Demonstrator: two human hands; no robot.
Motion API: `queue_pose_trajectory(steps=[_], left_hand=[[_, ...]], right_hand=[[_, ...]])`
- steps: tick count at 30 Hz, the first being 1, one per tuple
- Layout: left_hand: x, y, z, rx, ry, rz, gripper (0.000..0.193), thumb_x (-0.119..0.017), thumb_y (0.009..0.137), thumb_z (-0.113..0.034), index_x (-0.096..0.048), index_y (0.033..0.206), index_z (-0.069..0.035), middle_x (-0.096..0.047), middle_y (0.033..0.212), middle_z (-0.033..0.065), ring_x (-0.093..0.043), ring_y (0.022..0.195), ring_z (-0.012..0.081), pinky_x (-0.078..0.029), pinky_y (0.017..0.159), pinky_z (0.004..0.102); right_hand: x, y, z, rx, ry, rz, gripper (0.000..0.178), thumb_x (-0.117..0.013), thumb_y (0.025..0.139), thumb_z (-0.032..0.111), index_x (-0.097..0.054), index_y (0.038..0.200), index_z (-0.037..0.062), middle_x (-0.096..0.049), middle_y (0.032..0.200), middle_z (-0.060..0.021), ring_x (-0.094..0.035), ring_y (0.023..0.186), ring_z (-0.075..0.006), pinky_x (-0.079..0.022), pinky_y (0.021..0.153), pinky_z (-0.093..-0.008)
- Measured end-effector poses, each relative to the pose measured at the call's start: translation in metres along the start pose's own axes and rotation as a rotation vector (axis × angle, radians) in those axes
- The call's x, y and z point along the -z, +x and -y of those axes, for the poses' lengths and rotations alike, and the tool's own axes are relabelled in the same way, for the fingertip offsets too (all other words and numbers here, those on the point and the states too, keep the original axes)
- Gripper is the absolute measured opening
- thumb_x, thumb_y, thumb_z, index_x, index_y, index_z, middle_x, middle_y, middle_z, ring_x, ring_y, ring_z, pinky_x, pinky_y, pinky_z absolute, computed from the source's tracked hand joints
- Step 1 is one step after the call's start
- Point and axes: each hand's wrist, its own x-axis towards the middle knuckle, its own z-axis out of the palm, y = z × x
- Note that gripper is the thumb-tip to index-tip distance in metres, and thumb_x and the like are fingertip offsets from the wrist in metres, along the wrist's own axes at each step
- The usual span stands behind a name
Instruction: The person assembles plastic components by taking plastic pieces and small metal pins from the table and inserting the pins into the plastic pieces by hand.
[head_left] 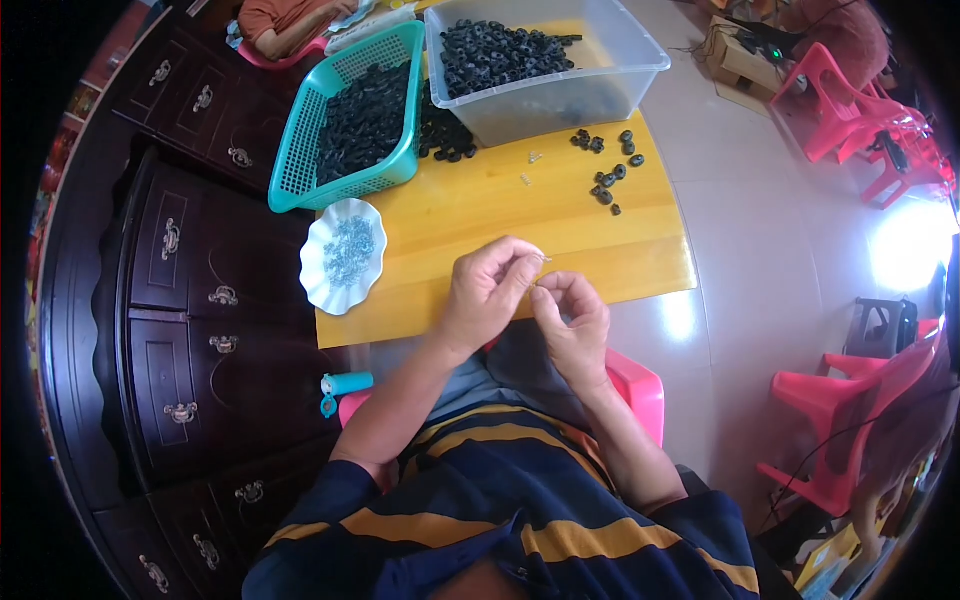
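Note:
My left hand [491,290] is closed in a pinch over the near edge of the yellow table [470,225], with a tiny thin piece at its fingertips, too small to name. Close by, my right hand [575,325] pinches too, thumb against index finger; what it holds is too small to make out. Beyond the hands lie several loose black plastic parts [605,188] and a few tiny pale pieces [526,180]. To the left, a white scalloped dish [313,262] holds a heap of small shiny clear-blue pieces [349,250].
A green mesh basket [290,160] and a clear plastic bin [530,122], both filled with black parts, stand at the table's far side. Dark drawers [165,240] line the left. Pink chairs [840,410] are on the right. Another person's arm [290,32] shows at the top.

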Motion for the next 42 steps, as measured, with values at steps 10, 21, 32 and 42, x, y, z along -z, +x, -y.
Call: queue_pose_trajectory(steps=[10,21,32,42], left_hand=[[-0.005,-0.001,0.003,-0.106,0.057,-0.022,0.009,-0.064,0.095,-0.008,-0.067,0.096,0.001,-0.068,0.078,0.0058,-0.062,0.069,0.0104,-0.05,0.063,0.0255],[0.01,-0.001,-0.016,-0.176,0.291,0.074,0.006,-0.065,0.092,-0.003,-0.067,0.094,0.001,-0.066,0.078,0.0066,-0.059,0.067,0.0134,-0.047,0.061,0.0261],[0.012,-0.001,-0.02,-0.326,0.55,0.105,0.007,-0.067,0.086,-0.007,-0.069,0.093,-0.005,-0.067,0.079,0.0097,-0.067,0.071,0.0286,-0.053,0.062,0.0364],[0.023,0.012,-0.021,-0.395,0.686,0.258,0.018,-0.07,0.084,-0.011,-0.074,0.101,-0.006,-0.067,0.077,0.0113,-0.065,0.068,0.0287,-0.052,0.06,0.0367]], right_hand=[[0.002,0.005,0.001,-0.258,0.422,0.099,0.016,-0.058,0.102,0.02,-0.058,0.106,0.0048,-0.062,0.088,-0.0011,-0.058,0.077,-0.0068,-0.047,0.071,-0.0212],[0.007,0.011,0.001,-0.4,0.695,0.04,0.013,-0.054,0.103,0.014,-0.057,0.113,0.0054,-0.064,0.094,-0.0031,-0.06,0.081,-0.0103,-0.051,0.078,-0.0256],[0.01,0.012,-0.007,-0.324,0.634,0.066,0.019,-0.056,0.1,0.004,-0.055,0.118,0.0002,-0.068,0.101,-0.0088,-0.067,0.089,-0.0134,-0.054,0.081,-0.0256],[0.015,0.014,-0.004,-0.443,0.658,0.138,0.017,-0.059,0.1,0.01,-0.055,0.115,0.0022,-0.068,0.099,-0.0082,-0.069,0.086,-0.015,-0.057,0.077,-0.0265]])
